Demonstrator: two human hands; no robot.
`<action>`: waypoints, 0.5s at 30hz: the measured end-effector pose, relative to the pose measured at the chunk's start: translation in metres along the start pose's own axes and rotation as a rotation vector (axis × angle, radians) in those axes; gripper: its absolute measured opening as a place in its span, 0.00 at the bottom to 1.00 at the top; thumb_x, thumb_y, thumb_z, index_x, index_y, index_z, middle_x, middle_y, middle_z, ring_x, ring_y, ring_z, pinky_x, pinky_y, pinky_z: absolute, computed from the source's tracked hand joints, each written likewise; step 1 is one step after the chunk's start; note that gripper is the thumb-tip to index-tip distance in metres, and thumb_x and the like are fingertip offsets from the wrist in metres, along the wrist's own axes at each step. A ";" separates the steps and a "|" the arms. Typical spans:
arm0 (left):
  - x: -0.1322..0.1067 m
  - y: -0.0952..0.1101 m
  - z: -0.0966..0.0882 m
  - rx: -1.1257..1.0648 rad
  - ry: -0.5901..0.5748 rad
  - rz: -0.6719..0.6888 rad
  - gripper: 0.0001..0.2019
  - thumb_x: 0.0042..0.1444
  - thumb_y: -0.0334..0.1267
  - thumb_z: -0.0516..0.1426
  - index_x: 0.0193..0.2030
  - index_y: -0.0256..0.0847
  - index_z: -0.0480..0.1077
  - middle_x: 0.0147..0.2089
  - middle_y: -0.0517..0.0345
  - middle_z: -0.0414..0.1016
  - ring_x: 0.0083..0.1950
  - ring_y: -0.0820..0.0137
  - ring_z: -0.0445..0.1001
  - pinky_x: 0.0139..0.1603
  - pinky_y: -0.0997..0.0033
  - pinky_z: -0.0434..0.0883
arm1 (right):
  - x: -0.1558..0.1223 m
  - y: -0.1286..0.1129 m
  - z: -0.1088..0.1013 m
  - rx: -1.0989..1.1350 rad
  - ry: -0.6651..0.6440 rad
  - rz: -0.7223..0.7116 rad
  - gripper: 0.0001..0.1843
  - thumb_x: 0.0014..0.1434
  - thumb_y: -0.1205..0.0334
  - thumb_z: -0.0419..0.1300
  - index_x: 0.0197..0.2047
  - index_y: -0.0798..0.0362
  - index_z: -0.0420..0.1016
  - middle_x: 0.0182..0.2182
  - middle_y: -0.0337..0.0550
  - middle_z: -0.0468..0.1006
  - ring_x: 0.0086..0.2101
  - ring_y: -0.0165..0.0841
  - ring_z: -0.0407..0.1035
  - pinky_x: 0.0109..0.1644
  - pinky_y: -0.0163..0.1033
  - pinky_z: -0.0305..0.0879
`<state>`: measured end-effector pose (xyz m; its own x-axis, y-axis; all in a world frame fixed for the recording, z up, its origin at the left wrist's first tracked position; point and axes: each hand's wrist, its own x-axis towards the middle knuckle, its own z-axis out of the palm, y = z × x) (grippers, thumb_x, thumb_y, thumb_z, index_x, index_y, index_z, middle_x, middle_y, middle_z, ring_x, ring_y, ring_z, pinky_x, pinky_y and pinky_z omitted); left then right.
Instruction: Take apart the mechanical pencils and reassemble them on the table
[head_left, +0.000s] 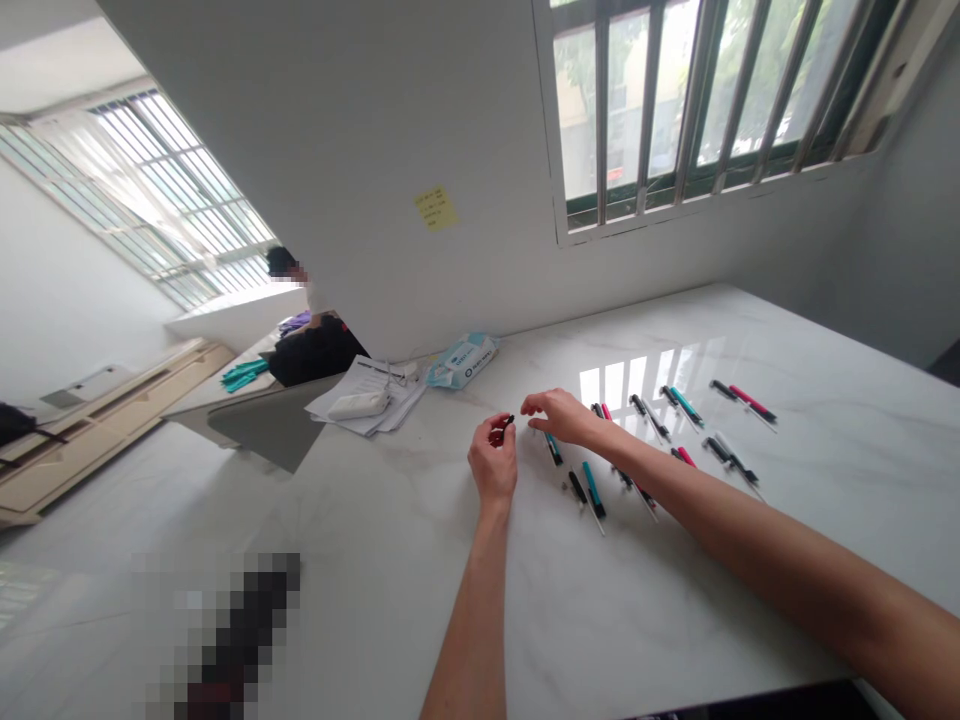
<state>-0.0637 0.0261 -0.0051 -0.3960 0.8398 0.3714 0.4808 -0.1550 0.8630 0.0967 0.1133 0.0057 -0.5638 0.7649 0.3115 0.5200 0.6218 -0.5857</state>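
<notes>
My left hand (493,465) is closed on a small black pen part (509,420), its fingers covering most of the piece. Just right of it, my right hand (561,415) hovers over the table with thumb and fingers apart and nothing visible between them. Below the right hand lies a partly covered teal pen barrel (553,450). Closer to me are another teal barrel (592,487), a black pen piece (577,487) and a thin white refill (596,518). My right forearm hides part of another set of pen parts.
Several sets of pen parts, including a pink barrel (752,402), spread across the white marbled table (600,620). Wet wipes (463,361) and papers (409,408) with a white device (360,404) lie near the wall. Another person (315,295) is at the far left.
</notes>
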 end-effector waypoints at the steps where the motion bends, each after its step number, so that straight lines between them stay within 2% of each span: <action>1: 0.000 0.000 0.000 -0.001 -0.002 -0.002 0.10 0.61 0.38 0.61 0.47 0.41 0.78 0.47 0.51 0.83 0.43 0.67 0.81 0.49 0.67 0.77 | 0.000 0.001 0.002 -0.029 -0.020 -0.004 0.12 0.60 0.69 0.67 0.47 0.49 0.83 0.42 0.45 0.86 0.44 0.39 0.79 0.49 0.40 0.70; 4: 0.000 0.000 0.000 -0.003 -0.007 -0.007 0.09 0.60 0.38 0.62 0.46 0.41 0.79 0.47 0.51 0.83 0.43 0.67 0.80 0.49 0.67 0.77 | 0.000 0.001 0.005 -0.054 -0.044 0.004 0.13 0.60 0.71 0.66 0.48 0.49 0.84 0.40 0.44 0.86 0.42 0.38 0.79 0.47 0.38 0.69; 7: -0.001 0.002 0.000 -0.004 -0.006 -0.016 0.09 0.60 0.38 0.62 0.46 0.41 0.79 0.46 0.51 0.84 0.42 0.68 0.80 0.50 0.67 0.76 | 0.000 0.000 0.001 0.022 0.000 0.025 0.12 0.60 0.73 0.65 0.44 0.50 0.84 0.36 0.43 0.86 0.40 0.37 0.80 0.47 0.38 0.70; 11: -0.001 0.004 -0.001 -0.030 -0.021 -0.042 0.10 0.60 0.41 0.62 0.45 0.41 0.79 0.45 0.52 0.84 0.40 0.68 0.80 0.47 0.68 0.76 | 0.002 -0.002 -0.009 0.447 0.081 0.089 0.10 0.59 0.69 0.68 0.45 0.51 0.83 0.38 0.44 0.87 0.41 0.35 0.81 0.49 0.39 0.74; 13: -0.002 0.005 -0.001 -0.050 -0.030 -0.054 0.10 0.61 0.42 0.62 0.45 0.41 0.80 0.44 0.52 0.84 0.39 0.68 0.79 0.45 0.68 0.76 | 0.003 -0.002 -0.012 0.643 0.066 0.099 0.11 0.58 0.67 0.69 0.45 0.52 0.82 0.40 0.45 0.87 0.42 0.35 0.82 0.50 0.39 0.76; 15: -0.002 0.006 -0.001 -0.076 -0.040 -0.058 0.11 0.60 0.43 0.62 0.45 0.41 0.80 0.43 0.52 0.84 0.39 0.68 0.79 0.45 0.69 0.76 | 0.005 -0.003 -0.014 0.729 0.045 0.097 0.12 0.57 0.66 0.71 0.45 0.53 0.82 0.40 0.46 0.87 0.43 0.36 0.82 0.51 0.40 0.77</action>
<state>-0.0607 0.0228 -0.0007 -0.3891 0.8684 0.3073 0.3967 -0.1432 0.9067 0.1016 0.1174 0.0189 -0.5020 0.8268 0.2538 -0.0010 0.2929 -0.9561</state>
